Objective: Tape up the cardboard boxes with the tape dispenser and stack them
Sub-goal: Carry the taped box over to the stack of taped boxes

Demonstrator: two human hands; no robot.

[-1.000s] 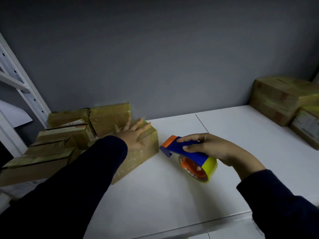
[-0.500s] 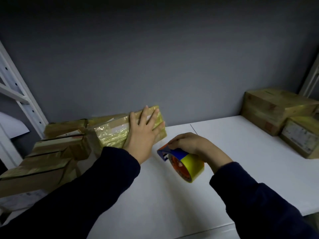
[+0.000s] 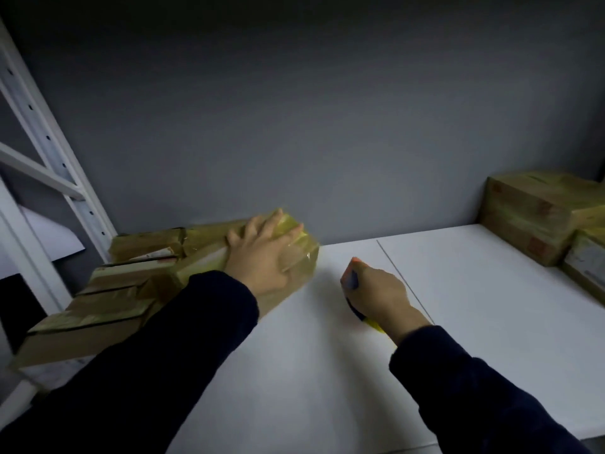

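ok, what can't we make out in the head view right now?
Head view only:
tape dispenser: right hand covers most of it; roll and blade hidden.
box under left hand: motion blur, hand covers its top; seams unreadable.
boxes at right: cut off by the frame edge.
left pile: dim, partly behind the left sleeve; labels unreadable.
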